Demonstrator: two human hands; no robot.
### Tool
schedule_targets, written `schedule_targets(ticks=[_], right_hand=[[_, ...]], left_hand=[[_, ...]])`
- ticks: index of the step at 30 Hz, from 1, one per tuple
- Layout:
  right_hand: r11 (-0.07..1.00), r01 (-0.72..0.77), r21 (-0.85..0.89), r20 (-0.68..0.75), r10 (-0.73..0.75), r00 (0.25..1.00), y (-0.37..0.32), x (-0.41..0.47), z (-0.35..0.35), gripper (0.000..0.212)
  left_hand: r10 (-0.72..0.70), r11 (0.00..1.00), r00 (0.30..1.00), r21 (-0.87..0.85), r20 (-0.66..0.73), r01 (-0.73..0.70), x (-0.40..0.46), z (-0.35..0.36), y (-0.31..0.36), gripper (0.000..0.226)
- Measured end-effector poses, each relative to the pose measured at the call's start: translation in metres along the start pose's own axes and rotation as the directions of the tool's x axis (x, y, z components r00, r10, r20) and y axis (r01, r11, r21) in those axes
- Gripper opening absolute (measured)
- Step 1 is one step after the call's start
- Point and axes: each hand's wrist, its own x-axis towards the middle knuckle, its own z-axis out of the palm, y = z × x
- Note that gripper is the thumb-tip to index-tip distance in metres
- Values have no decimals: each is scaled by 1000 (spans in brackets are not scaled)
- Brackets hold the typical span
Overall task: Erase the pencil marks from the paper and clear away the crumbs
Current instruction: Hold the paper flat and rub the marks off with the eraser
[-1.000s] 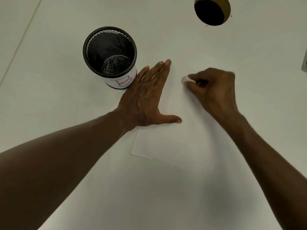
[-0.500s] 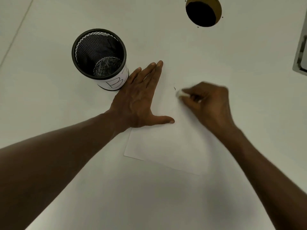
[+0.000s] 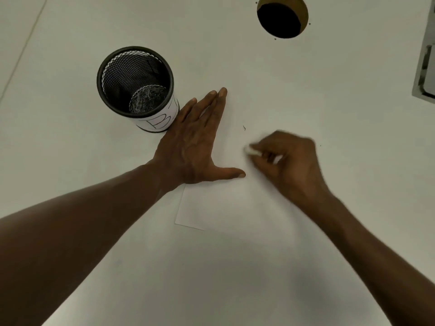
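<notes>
White worktop (image 3: 70,161) fills the view, pale and matte. The paper (image 3: 223,203) lies mid-worktop, its near-left corner showing. Left hand (image 3: 195,147) lies flat on the sheet's left part, fingers straight, thumb splayed. Right hand (image 3: 289,163), blurred, pinches a small white eraser (image 3: 252,150) on the sheet; a short pencil mark (image 3: 244,128) sits just beyond it. A black mesh cup (image 3: 135,85) stands beside the left hand. Towards the far edge, a round cable hole (image 3: 281,17).

two bare forearms, no sleeves, left hand (image 3: 195,147), right hand (image 3: 289,165), short nails
</notes>
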Motion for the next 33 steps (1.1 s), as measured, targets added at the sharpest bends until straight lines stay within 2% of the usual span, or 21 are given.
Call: schedule_targets(ticks=[2,6,10,13,16,22,26,30,31,33], right_hand=[[999,52,14,108,-53,993,-4,-7,-1,10],[999,-25,-23,-33,25,999,10,19,-6,11],[1000,21,18,131,-24,991,-10,-9,8,12],[996,-77,51,48,74,996,6,11,-3,15],[994,-104,46,-2,104,995,11,15,-2,14],[946,-307,105,-49,314,948,20,16,-12,15],[964,-260,62,-91,265,960,5,7,-4,16],[997,-74,21,62,72,995,-19,-21,14,11],[995,-88,39,39,87,995,-12,-12,10,12],[980,-181,86,-116,190,975,7,16,-3,13]], left_hand=[[10,1000,1000,5,4,-10,0,0,0,144],[32,999,999,38,24,-33,1,-2,0,144],[42,994,998,99,55,-48,1,-4,0,144],[33,994,998,106,45,-38,1,-3,0,146],[44,995,998,90,39,-48,0,-4,1,147],[148,986,989,77,5,-148,-3,-3,-2,128],[136,987,991,87,18,-137,-1,-1,-3,133],[147,986,989,79,-1,-147,-2,0,-3,132],[144,986,990,83,0,-144,-2,0,-3,133],[141,986,990,88,10,-142,-1,-1,-4,135]])
